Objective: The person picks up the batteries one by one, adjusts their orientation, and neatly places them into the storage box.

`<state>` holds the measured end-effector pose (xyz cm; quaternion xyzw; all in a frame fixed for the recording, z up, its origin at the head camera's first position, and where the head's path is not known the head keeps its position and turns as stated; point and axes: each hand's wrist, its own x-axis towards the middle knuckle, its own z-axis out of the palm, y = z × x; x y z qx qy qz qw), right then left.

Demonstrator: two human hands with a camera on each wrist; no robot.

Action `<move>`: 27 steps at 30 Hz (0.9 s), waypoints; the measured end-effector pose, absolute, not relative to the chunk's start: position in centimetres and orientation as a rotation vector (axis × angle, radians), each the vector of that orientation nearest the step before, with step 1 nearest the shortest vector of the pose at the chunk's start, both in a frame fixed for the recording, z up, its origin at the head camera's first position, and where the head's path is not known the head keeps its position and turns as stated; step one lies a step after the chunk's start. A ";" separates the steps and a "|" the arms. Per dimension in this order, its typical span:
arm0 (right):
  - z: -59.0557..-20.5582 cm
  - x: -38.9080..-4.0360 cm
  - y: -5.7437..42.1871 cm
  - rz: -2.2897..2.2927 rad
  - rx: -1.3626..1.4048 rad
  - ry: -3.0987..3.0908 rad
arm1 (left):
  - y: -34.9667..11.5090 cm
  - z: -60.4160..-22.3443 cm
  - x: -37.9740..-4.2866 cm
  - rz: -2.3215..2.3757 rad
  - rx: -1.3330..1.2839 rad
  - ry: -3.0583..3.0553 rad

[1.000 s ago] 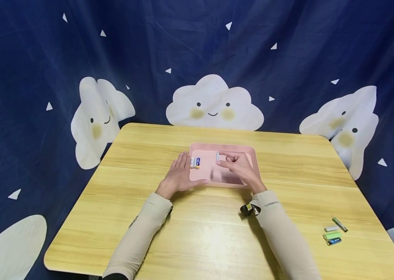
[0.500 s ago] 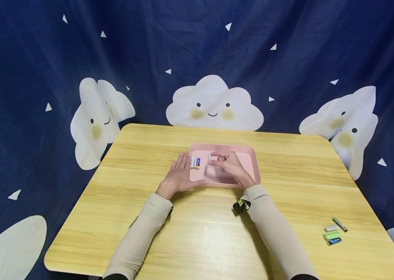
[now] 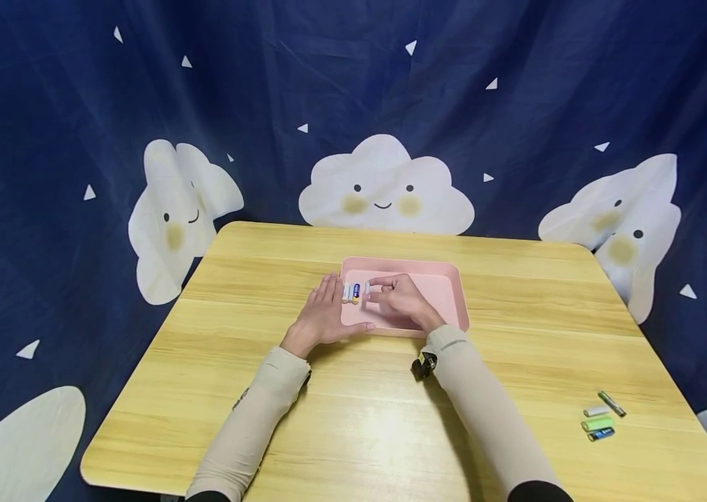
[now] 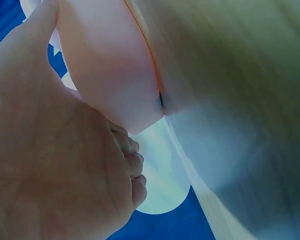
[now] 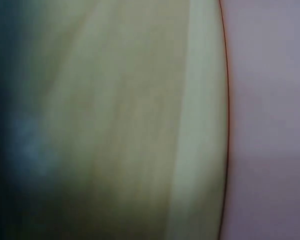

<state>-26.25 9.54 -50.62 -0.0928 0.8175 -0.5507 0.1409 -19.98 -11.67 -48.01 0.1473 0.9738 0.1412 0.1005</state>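
Note:
A pink tray [image 3: 438, 286] lies on the table. Inside its left end several batteries stand side by side; the rightmost is a blue-and-yellow battery [image 3: 356, 293], with white batteries [image 3: 347, 293] to its left. My left hand [image 3: 322, 314] rests at the tray's left front corner, fingers straight along the left side and thumb along the front rim. Between thumb and index finger my right hand [image 3: 400, 298] pinches a pale battery [image 3: 367, 288], just right of the blue-and-yellow one. Whether it touches the tray floor I cannot tell. The right wrist view shows only table and tray wall [image 5: 270, 120].
On the table's right side lie a dark battery [image 3: 612, 404], a white battery [image 3: 596, 411], a green battery [image 3: 597, 424] and a blue battery [image 3: 601, 434]. A dark blue curtain [image 3: 253, 84] with cloud prints hangs behind the wooden table [image 3: 353, 418].
My right hand has moved left across the tray with the pale battery, closer to the row of batteries. The left hand has stayed in place.

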 end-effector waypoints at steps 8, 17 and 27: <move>-50.6 -26.6 8.9 -1.487 -0.356 2.413 | -11.6 -48.1 -20.0 0.399 0.446 2.899; -50.9 -27.0 8.1 -1.388 -0.380 2.462 | -11.6 -48.1 -20.0 0.386 0.453 2.902; -50.7 -27.0 7.7 -1.312 -0.373 2.497 | -11.5 -48.0 -19.9 0.396 0.446 2.888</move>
